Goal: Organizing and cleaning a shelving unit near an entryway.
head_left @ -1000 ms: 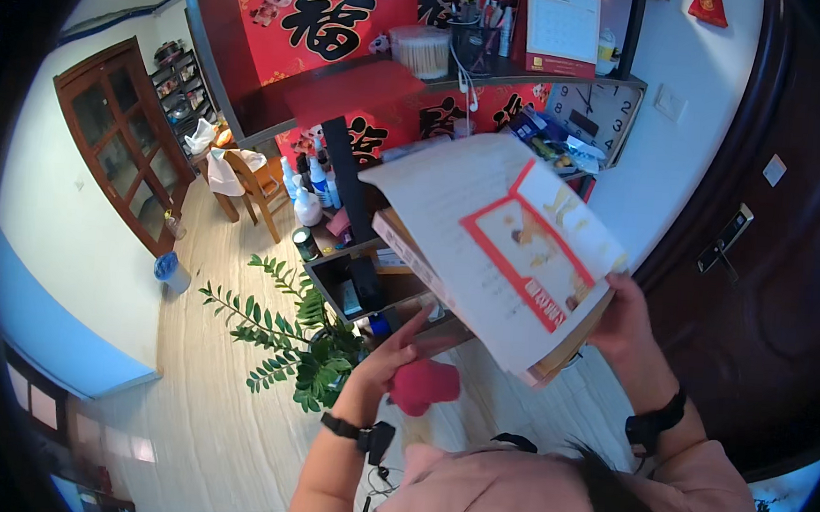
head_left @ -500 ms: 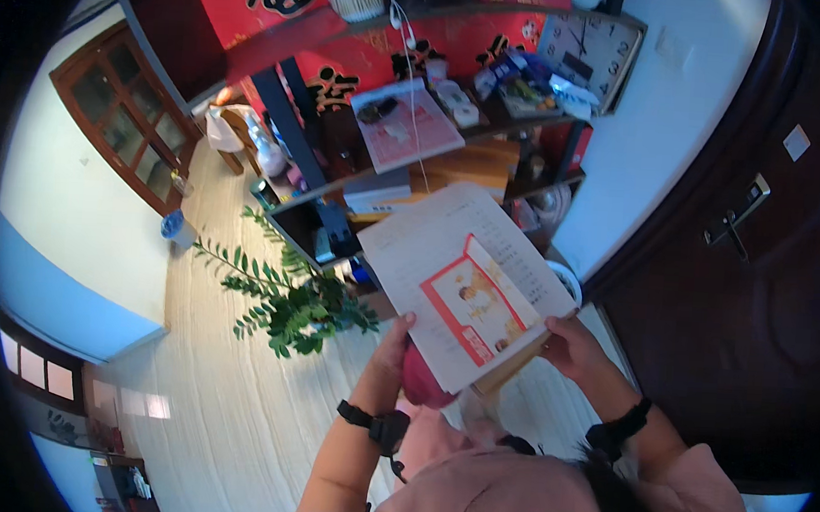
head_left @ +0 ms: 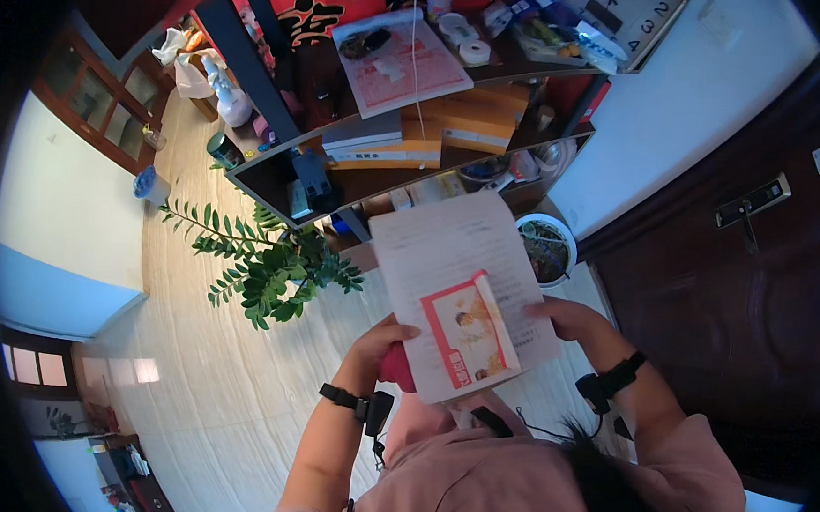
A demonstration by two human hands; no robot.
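Note:
Both my hands hold white printed sheets point(head_left: 448, 240) in front of my body, with text on the top page. A small red-bordered booklet or card point(head_left: 471, 330) with a pale picture lies on them. My left hand point(head_left: 378, 346) grips the lower left edge, thumb on top. Under that hand shows part of something dark pink point(head_left: 397, 368), whose kind I cannot make out. At the right edge of the sheets, my right hand point(head_left: 564, 320) is closed on them. Its fingertips are partly blurred and hidden.
Ahead stands a dark shelf unit point(head_left: 309, 147) with orange envelopes point(head_left: 479, 119), a pink sheet point(head_left: 412, 73) and plastic bags. A leafy plant point(head_left: 282, 272) is left of the papers. A round white pot point(head_left: 571, 256) stands near the dark door point(head_left: 708, 302).
The view has tipped down, so the shelf sits higher and more of the white pot shows. The sheets have turned more upright, and a tan edge beneath them is hidden. Both hands keep hold.

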